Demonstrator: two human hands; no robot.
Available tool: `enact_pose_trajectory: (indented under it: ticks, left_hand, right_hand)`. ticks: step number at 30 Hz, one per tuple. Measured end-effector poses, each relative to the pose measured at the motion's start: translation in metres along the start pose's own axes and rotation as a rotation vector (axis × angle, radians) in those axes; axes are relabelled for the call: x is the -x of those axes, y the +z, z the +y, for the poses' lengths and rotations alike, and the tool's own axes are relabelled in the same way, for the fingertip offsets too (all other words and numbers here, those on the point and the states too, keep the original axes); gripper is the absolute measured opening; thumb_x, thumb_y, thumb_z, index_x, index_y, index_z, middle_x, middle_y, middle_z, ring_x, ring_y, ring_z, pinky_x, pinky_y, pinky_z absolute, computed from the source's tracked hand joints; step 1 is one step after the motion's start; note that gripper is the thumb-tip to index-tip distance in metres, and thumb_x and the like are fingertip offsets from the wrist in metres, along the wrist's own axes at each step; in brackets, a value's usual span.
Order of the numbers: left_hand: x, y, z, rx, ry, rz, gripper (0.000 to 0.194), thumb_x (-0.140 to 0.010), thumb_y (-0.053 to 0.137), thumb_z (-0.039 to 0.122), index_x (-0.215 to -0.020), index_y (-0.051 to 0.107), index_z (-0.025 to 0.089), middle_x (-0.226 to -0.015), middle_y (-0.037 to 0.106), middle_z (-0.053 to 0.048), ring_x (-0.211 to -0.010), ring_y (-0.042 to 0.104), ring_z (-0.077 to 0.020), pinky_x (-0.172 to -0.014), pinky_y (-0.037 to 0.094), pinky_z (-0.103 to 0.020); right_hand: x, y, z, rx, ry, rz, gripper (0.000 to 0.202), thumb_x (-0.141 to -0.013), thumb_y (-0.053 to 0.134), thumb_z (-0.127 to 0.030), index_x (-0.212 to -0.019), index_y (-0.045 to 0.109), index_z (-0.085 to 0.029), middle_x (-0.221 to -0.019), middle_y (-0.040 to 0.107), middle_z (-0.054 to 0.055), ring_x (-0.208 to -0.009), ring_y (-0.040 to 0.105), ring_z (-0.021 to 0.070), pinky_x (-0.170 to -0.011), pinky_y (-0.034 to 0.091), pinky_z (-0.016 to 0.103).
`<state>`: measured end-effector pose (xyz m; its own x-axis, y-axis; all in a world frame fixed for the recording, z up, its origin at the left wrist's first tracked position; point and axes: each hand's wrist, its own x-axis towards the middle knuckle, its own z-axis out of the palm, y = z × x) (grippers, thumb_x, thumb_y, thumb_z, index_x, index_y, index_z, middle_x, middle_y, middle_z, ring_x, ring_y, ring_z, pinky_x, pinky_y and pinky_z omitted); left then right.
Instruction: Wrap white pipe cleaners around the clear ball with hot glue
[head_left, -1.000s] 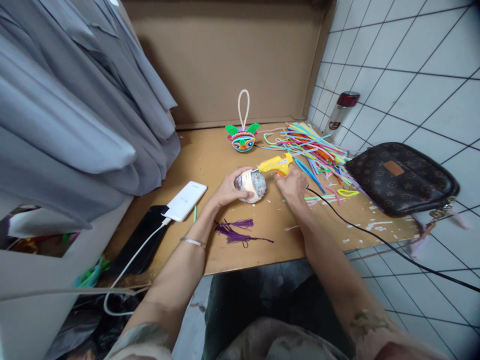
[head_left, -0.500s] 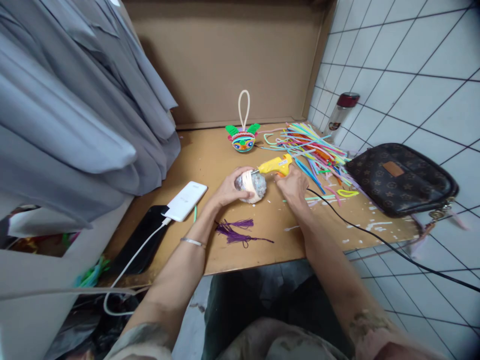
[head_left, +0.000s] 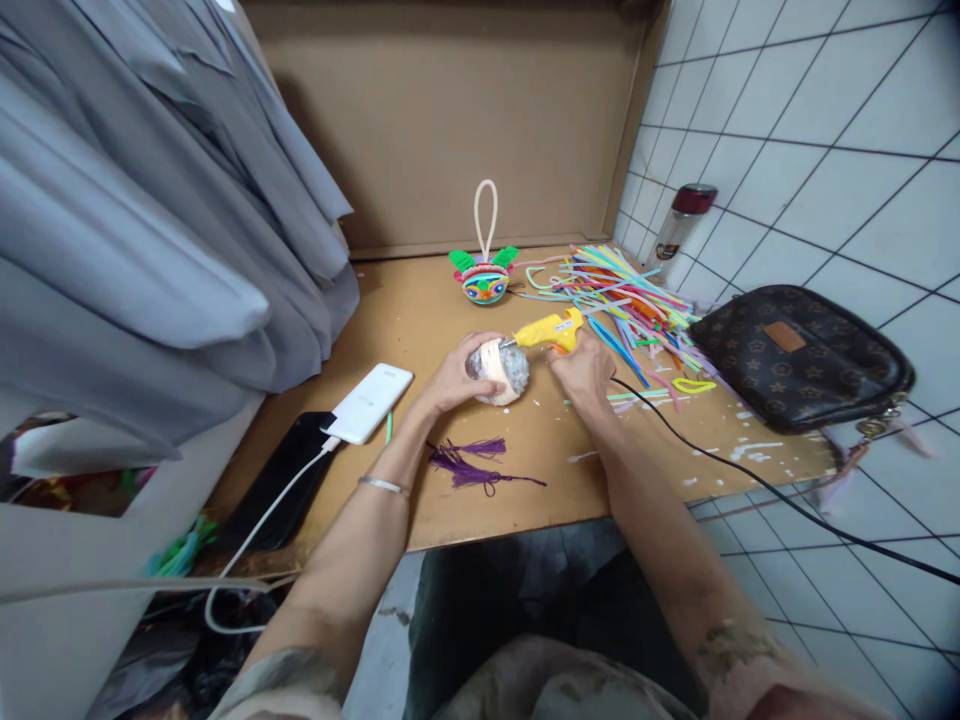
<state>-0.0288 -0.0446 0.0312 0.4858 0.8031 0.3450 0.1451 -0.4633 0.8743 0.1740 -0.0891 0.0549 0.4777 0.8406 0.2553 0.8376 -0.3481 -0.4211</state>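
A greyish ball (head_left: 514,374) with a pale band wound round it is held by my left hand (head_left: 459,378), thumb in front and fingers behind. My right hand (head_left: 586,368) grips a yellow glue gun (head_left: 546,331) by its handle. The gun's metal nozzle points left and meets the top of the ball, near the band. Purple tassels (head_left: 469,465) lie on the table below the ball. Behind it stands a colourful animal-face ornament (head_left: 484,283) with green ears and a cream loop.
Many coloured pipe cleaners (head_left: 626,295) are heaped at the back right, beside a brown handbag (head_left: 806,355) and a red-lidded bottle (head_left: 679,230). A white power bank (head_left: 371,403) and black phone (head_left: 289,490) lie left. The gun's black cord (head_left: 720,457) trails right.
The nozzle has shifted very slightly left along the top of the ball. The whole view has also drifted a little; both holds are the same.
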Motion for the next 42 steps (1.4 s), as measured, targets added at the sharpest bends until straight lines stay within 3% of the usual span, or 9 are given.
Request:
enact_pose_trajectory:
  ticks: [15,22,34,42]
  left_hand:
    - [0.0010,-0.0003,0.0019,-0.002,-0.038,-0.033,0.081,-0.056,0.080,0.039,-0.129,0.057,0.015,-0.136,0.058,-0.014,-0.123,0.058,-0.0309,-0.108,0.045,-0.042]
    - [0.0019,0.0003,0.0045,-0.025,-0.061,-0.011,0.077,-0.054,0.080,0.038,-0.124,0.056,0.019,-0.126,0.062,-0.009,-0.113,0.060,-0.0279,-0.099,0.048,-0.040]
    - [0.0015,0.0011,0.0030,0.014,-0.028,-0.024,0.075,-0.053,0.082,0.036,-0.121,0.056,0.020,-0.133,0.059,-0.011,-0.120,0.057,-0.0297,-0.107,0.043,-0.043]
    - [0.0015,0.0001,0.0006,0.002,-0.036,-0.028,0.075,-0.054,0.081,0.037,-0.122,0.057,0.019,-0.130,0.061,-0.010,-0.118,0.059,-0.0296,-0.103,0.047,-0.042]
  right_hand:
    - [-0.0015,0.0036,-0.0002,-0.009,0.003,0.007,0.041,-0.087,0.058,-0.043,-0.117,0.065,-0.016,-0.106,0.074,0.013,-0.100,0.069,0.0294,-0.080,0.048,0.034]
    - [-0.0036,0.0040,0.0003,0.012,0.002,-0.020,0.039,-0.086,0.057,-0.043,-0.114,0.067,-0.016,-0.104,0.074,0.014,-0.100,0.069,0.0297,-0.080,0.050,0.035]
    - [-0.0032,0.0001,0.0016,-0.003,0.002,-0.043,0.039,-0.086,0.057,-0.043,-0.114,0.067,-0.018,-0.106,0.074,0.013,-0.101,0.069,0.0306,-0.080,0.051,0.036]
    - [-0.0021,-0.0004,0.0019,-0.010,-0.019,-0.023,0.039,-0.086,0.058,-0.040,-0.116,0.067,-0.017,-0.107,0.074,0.013,-0.102,0.069,0.0298,-0.081,0.050,0.034]
